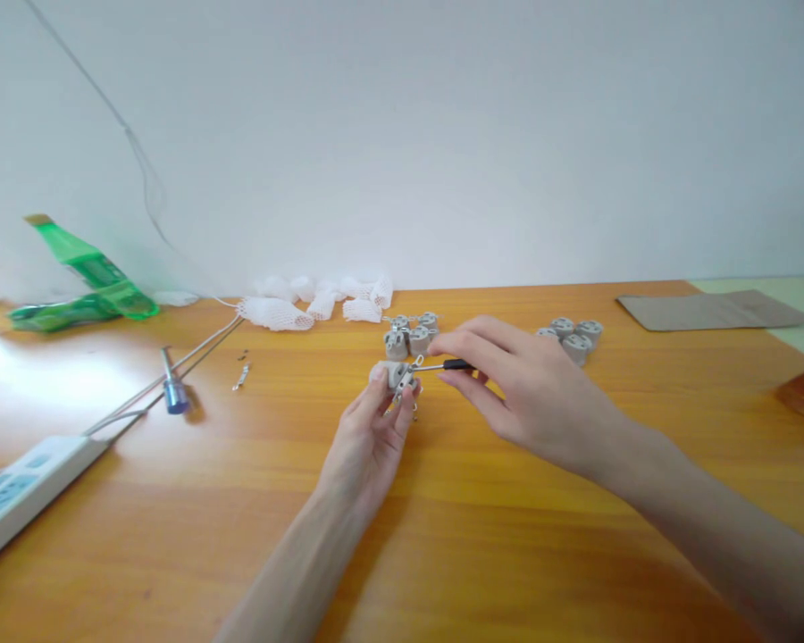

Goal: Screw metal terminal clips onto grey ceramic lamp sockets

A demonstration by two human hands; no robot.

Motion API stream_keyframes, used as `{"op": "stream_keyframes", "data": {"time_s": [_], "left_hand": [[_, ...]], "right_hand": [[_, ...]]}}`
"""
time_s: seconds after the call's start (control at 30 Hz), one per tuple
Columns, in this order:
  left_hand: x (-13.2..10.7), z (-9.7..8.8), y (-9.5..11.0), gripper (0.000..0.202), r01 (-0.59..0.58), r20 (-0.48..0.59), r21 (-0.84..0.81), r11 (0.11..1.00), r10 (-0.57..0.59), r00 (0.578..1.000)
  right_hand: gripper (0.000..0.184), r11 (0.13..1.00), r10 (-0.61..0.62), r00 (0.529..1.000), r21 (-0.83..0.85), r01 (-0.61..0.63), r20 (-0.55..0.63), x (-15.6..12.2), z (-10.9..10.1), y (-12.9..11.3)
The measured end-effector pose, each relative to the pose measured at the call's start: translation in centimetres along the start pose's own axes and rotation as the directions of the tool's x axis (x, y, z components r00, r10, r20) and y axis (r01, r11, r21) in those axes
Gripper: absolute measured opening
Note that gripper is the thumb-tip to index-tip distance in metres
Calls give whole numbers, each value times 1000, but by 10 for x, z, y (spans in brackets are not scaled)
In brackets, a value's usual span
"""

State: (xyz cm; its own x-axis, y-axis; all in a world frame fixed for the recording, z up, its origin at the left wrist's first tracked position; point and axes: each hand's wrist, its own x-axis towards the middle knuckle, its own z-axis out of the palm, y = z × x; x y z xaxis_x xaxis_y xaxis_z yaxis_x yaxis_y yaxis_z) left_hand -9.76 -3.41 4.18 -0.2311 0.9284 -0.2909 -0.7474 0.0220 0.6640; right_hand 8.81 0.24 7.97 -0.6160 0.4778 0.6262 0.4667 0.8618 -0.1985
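Observation:
My left hand (368,438) is closed around a light-grey round ceramic lamp socket (383,372) with metal terminals, tilted so its terminal side faces right. In my right hand (509,384) is a small screwdriver (456,364) with a black handle, pinched between thumb and fingers. Its metal shaft reaches to the socket's terminals; whether the tip sits in a screw is too small to tell. Just behind the hands stands a cluster of similar sockets (397,343) with metal tabs. Another group of grey sockets (577,346) stands beyond my right hand.
White mesh sleeves (274,313) lie along the wall. To the left are a green plastic packet (100,277), a blue-ended metal tool (174,393), small metal pieces (242,377) and a white power strip (33,482) with cables. Brown cardboard (710,310) lies at the far right.

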Motion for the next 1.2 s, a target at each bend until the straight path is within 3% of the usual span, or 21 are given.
{"op": "stream_keyframes", "data": {"time_s": [0.07, 0.23, 0.4, 0.6, 0.77, 0.87, 0.97, 1.1, 1.2], "left_hand": [[0, -1, -1, 16, -16, -1, 2, 1000, 16, 1000], [-1, 0, -2, 13, -20, -18, 7, 1000, 20, 1000], [-2, 1, -1, 11, -39, -22, 15, 999, 39, 999], [-2, 0, -2, 7, -47, -18, 31, 998, 47, 999], [-2, -1, -4, 9, -66, -13, 53, 996, 67, 998], [-2, -1, -6, 8, -63, -16, 51, 997, 64, 998], [-2, -2, -7, 7, -41, -30, 29, 999, 42, 999], [0, -2, -5, 7, -49, -50, 21, 999, 50, 998], [-1, -2, -4, 8, -56, -41, 44, 997, 58, 997]], "right_hand": [[25, 999, -17, 1000, 47, 17, -4, 0, 1, 0], [15, 998, 49, 998, -32, -51, -45, 0, 4, 4], [23, 994, 14, 999, 106, -11, -32, 1, 3, 5], [17, 996, 87, 994, -3, -87, -66, -2, 6, 6], [25, 990, 43, 997, 138, -33, -68, 1, 4, 6], [15, 989, 106, 989, 111, -94, -108, 2, 5, 6], [13, 985, 160, 986, 81, -155, -52, 0, 7, 8], [26, 975, 70, 997, 213, -66, -12, -1, 8, 12], [21, 978, 72, 996, 198, -60, -52, -1, 7, 12]]}}
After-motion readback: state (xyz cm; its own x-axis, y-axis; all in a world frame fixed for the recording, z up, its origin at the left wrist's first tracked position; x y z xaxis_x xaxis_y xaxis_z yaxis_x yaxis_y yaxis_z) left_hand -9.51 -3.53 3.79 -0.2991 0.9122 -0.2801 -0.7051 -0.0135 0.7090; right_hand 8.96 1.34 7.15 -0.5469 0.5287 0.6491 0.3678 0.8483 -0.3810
